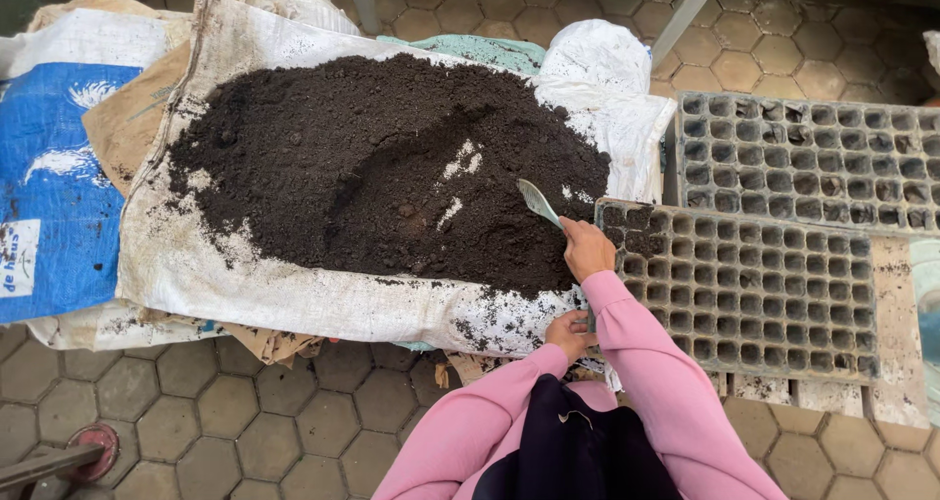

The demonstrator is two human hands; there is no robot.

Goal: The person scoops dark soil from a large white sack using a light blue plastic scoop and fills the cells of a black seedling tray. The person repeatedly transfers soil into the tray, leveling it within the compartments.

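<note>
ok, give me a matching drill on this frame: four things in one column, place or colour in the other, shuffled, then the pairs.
Things:
1. right hand
2. left hand
3. soil heap
4. blue sack

Places or states:
A. far left, under the white sacking
B. holds a pale scoop at the soil's edge
C. on the near corner of the closer seedling tray
D. dark, piled on the white sacking

Pairs: 1-B, 2-C, 3-D, 4-A

Bare hands, no gloves: right hand (586, 248), left hand (571, 333). Long pink sleeves on both arms, snug at the wrists, loose and creased higher up. Dark, near-black garment over the chest between the sleeves, with a small pale loop on its front.
</note>
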